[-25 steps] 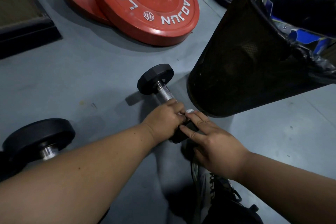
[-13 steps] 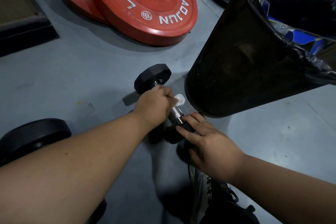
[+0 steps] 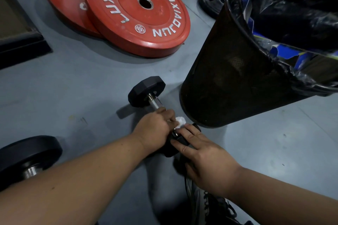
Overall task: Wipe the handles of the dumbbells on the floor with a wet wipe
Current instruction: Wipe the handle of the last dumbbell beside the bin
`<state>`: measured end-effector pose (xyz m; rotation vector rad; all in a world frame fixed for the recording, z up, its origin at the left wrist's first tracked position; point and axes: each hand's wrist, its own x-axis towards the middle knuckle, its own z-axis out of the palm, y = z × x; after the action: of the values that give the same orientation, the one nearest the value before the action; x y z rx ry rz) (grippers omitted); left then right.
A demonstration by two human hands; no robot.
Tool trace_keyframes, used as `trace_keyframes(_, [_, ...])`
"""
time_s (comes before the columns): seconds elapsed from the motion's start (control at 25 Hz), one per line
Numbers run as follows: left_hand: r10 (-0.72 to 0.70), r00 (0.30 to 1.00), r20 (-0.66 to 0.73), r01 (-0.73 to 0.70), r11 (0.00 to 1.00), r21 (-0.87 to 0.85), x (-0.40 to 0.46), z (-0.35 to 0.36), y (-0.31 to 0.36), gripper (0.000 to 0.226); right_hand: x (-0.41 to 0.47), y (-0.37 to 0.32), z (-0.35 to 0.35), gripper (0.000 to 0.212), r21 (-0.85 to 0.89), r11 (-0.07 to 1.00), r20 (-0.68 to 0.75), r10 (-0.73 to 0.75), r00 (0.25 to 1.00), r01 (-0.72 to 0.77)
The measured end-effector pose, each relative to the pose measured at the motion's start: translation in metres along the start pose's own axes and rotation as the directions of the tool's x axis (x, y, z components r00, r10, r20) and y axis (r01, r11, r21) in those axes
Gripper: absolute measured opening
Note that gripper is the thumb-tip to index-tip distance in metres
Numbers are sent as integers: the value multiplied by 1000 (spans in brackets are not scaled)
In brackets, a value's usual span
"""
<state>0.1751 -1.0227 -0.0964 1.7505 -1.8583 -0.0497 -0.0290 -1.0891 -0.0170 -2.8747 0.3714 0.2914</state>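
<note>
Here the dumbbell [image 3: 146,93] is laid on the floor [image 3: 73,87] beside the mesh bin [image 3: 228,78]. Its near head is pinned by the flat, straight-fingered right hand [image 3: 203,155], presumably against rolling, while the handle [image 3: 156,103] is gripped through the wet wipe [image 3: 180,121] by the curled left hand [image 3: 155,129].

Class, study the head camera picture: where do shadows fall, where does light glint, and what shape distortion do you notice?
Head view: dim, soft lighting; the dumbbell throws a blurry shadow leftward onto the floor; its bare metal handle glints; the wide lens makes the mesh bin appear to lean.
</note>
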Motion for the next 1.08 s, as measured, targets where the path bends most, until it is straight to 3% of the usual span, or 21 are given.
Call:
trace_keyframes(0.16, [21, 1000, 11, -22, 995, 95, 11, -6, -11, 17, 1, -2, -1, 66, 7, 1000, 9, 9, 1000, -9])
trace_keyframes(0.28, [-152, 988, -38, 155, 982, 105, 18, -17, -24, 15, 1, -3, -1, 65, 22, 1000, 4, 19, 1000, -19])
trace_keyframes(0.36, [-184, 982, -38, 186, 979, 79, 18, -20, -27, 16, 1, -3, -3, 65, 13, 1000, -3, 13, 1000, -13])
trace_keyframes(0.48, [-162, 986, -44, 164, 984, 66, 14, -16, -22, 23, 0, -3, -4, 66, 4, 1000, 1, 8, 1000, -8])
trace_keyframes(0.68, [-4, 1000, -1, 4, 998, 55, 9, -2, -1, 26, 1, -3, -4, 66, 6, 1000, 4, -2, 1000, 2])
trace_keyframes(0.88, [3, 1000, 13, -3, 1000, -8, 9, 0, 10, 31, 0, -5, -4, 65, 7, 1000, -12, -3, 1000, 3])
trace_keyframes(1.08, [-34, 999, 17, 34, 999, 31, 12, -3, -1, 20, 0, -2, -2, 66, -7, 1000, 4, -5, 1000, 5])
